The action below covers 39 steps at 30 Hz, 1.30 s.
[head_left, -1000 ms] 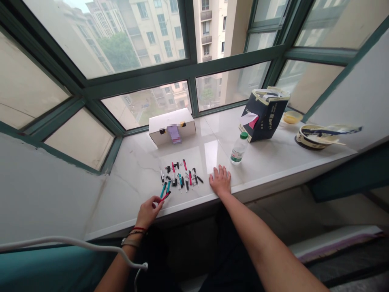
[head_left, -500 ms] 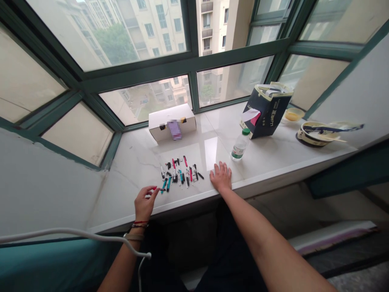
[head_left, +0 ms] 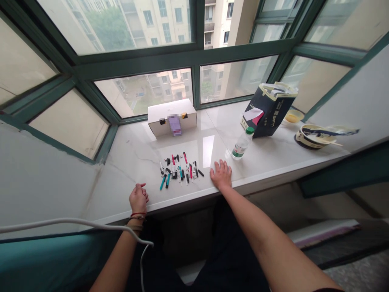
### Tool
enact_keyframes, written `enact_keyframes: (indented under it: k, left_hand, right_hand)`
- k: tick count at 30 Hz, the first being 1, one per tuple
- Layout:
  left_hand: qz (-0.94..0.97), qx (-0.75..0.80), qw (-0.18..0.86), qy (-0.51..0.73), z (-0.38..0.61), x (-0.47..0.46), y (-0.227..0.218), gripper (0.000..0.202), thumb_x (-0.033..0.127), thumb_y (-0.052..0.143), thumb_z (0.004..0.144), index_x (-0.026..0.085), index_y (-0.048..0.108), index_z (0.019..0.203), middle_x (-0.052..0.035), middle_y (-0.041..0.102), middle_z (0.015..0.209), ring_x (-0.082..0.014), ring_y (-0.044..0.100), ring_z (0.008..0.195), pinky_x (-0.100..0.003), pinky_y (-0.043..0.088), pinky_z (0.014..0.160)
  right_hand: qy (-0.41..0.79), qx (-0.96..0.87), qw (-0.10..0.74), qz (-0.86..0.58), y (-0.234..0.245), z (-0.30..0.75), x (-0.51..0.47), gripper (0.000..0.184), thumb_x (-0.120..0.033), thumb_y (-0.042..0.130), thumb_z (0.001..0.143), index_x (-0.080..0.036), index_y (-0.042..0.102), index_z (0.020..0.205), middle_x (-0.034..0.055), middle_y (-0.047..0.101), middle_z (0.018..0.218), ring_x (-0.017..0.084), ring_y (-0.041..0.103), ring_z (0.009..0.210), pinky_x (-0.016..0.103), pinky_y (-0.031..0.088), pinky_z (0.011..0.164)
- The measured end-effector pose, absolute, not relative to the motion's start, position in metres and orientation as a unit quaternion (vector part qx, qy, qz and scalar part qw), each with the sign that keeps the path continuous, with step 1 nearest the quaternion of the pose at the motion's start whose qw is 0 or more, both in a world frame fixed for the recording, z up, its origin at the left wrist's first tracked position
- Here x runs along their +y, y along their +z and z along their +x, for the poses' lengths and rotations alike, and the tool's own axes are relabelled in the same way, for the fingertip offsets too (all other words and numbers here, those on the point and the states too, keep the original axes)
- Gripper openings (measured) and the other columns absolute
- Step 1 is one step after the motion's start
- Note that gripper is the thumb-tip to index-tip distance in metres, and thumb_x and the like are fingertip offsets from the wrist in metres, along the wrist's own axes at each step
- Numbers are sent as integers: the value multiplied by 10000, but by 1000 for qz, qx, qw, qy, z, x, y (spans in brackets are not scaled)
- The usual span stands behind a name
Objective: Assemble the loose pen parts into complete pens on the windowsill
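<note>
My left hand (head_left: 139, 198) rests at the front of the white marble sill (head_left: 118, 178), its fingers curled in; whatever they may hold is hidden. Just right of it lies a loose spread of pen parts: teal barrels (head_left: 168, 181), a red barrel (head_left: 191, 170), a black piece (head_left: 201, 173) and several small dark and clear bits. On the other side of these parts, my right hand (head_left: 221, 175) lies palm down on the sill, fingers spread and holding nothing. A clear water bottle (head_left: 242, 144) with a green cap stands upright beyond that hand.
At the window stands a white box (head_left: 173, 115). To the right are a dark paper bag (head_left: 270, 111), a small bowl (head_left: 293, 117) with yellow contents and a takeaway bowl (head_left: 314, 138). A white cable (head_left: 75, 222) crosses the lower left, near my left forearm.
My left hand has drawn back left from the teal barrels and curled inward. The small red and dark piece at its fingertips no longer shows. My right hand stays put.
</note>
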<state>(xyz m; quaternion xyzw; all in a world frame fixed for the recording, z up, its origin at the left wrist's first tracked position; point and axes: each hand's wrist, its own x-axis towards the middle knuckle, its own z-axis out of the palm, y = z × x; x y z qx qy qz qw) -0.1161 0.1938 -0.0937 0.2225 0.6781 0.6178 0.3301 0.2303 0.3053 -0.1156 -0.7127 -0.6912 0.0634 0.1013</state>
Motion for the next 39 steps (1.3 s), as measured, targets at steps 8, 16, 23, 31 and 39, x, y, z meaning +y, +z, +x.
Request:
enact_keyframes:
  k: [8, 16, 23, 31, 39]
  left_hand:
    - [409, 711, 231, 524, -116, 197, -102, 421, 504, 443, 899, 207, 572, 1168, 32, 564, 701, -95, 458, 540, -209, 390, 526]
    - [481, 748, 134, 437, -113, 202, -110, 341, 432, 468, 889, 210, 482, 630, 42, 425, 528, -107, 371, 517, -239, 326, 561]
    - [525, 697, 144, 466, -110, 180, -129, 275, 387, 418, 922, 230, 515, 718, -12, 532, 641, -165, 487, 626, -273, 389, 641]
    - [613, 662, 94, 421, -99, 165, -133, 228, 384, 464, 912, 233, 633, 885, -73, 613, 834, -218, 545, 844, -312, 421, 764]
    - [611, 688, 85, 382, -92, 157, -133, 296, 462, 463, 910, 251, 670, 892, -68, 590, 813, -194, 539, 758, -310, 378, 687]
  right_hand:
    - [27, -697, 81, -712, -120, 230, 305, 520, -413, 343, 947, -198, 453, 1407, 120, 301, 1550, 294, 196, 1425, 480, 125, 1124]
    - [30, -699, 120, -705, -108, 232, 301, 495, -391, 329, 942, -145, 507, 1333, 149, 426, 1461, 263, 349, 1360, 409, 251, 1103]
    - [100, -689, 228, -680, -85, 215, 246, 392, -398, 318, 956, -158, 584, 1115, 162, 643, 1099, 240, 601, 1033, 318, 478, 849]
    - [199, -849, 35, -488, -53, 115, 271, 139, -284, 549, 889, -220, 631, 982, 23, 681, 930, 158, 630, 835, 248, 470, 793]
    - [48, -892, -155, -422, -43, 70, 295, 231, -213, 522, 906, -260, 627, 1107, 47, 609, 1145, 194, 622, 965, 284, 445, 792]
